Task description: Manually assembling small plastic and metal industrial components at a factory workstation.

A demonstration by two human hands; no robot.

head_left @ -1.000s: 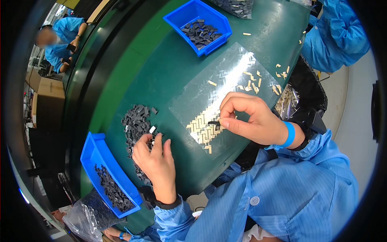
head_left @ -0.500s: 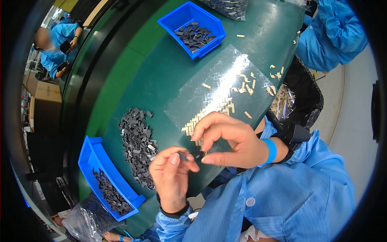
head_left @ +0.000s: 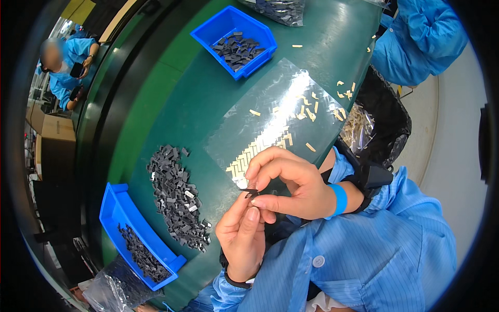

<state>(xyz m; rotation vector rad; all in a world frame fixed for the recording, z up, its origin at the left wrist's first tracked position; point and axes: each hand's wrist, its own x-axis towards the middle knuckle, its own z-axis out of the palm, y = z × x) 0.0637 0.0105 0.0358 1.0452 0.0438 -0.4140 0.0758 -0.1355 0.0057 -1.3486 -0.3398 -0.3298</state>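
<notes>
Green table (head_left: 171, 99), seemingly flat small black part (head_left: 249, 192) between fingers (head_left: 253, 210)

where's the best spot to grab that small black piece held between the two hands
Judging by its pose, pinch the small black piece at its ends: it is thin and lies flat between the left hand and right hand, so fingers closing from each side suit it.

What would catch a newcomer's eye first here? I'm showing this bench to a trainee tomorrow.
Probably the two hands meeting over the table's near edge: the left hand and right hand pinch one small dark part between them. To their left lies a heap of dark parts on the green table, beside a blue bin.
</notes>
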